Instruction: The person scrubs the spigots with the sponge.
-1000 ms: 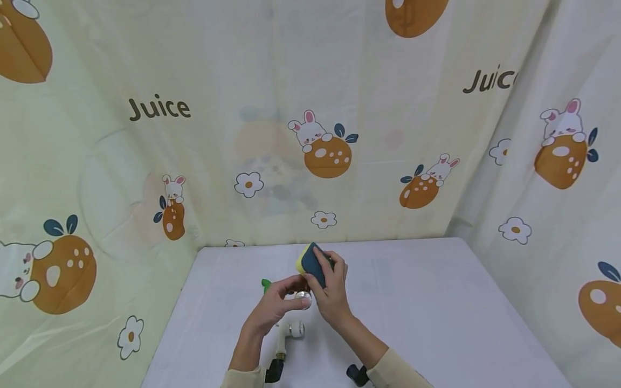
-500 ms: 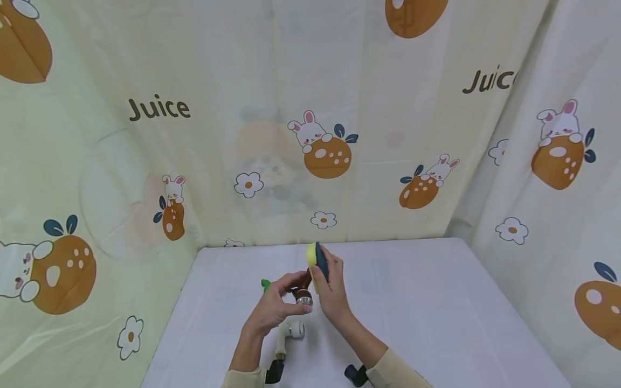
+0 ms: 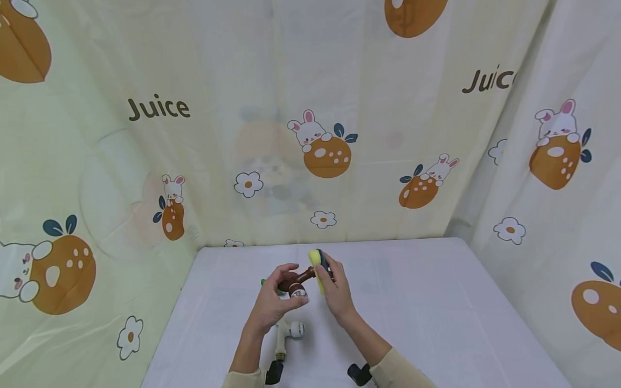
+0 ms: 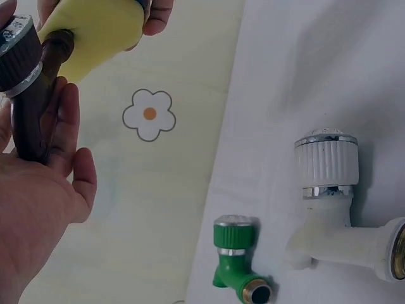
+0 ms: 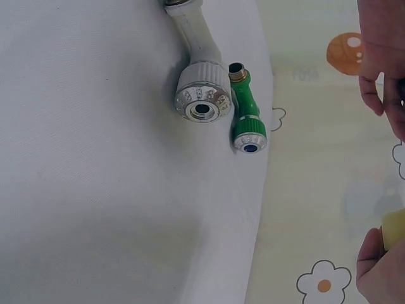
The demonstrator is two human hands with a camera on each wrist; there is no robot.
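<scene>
My left hand [image 3: 270, 302] holds a brown water tap [image 3: 303, 276] above the table, fingers round its body and thumb at the ridged, silver-topped knob. The tap's pipe end slants up to the right. A yellow sponge with a dark blue scouring side [image 3: 316, 259] is gripped in my right hand [image 3: 338, 295]. Its yellow face meets the tap's pipe end, as the left wrist view shows with the sponge [image 4: 104, 38] and tap [image 4: 30, 114] close up. In the right wrist view, only a corner of the sponge [image 5: 395, 229] shows beside the right thumb.
A white tap [image 3: 283, 340] lies on the white table [image 3: 412, 302] below my hands. Behind it lies a smaller green tap [image 4: 235, 253]. Two black fittings, one at left [image 3: 274, 372] and one at right [image 3: 359, 374], sit by my sleeves. A printed curtain [image 3: 378, 205] hangs behind.
The brown tap has turned in my left hand, so its pipe end points up and right. My right hand has rotated the sponge, bringing the yellow side round to the tap.
</scene>
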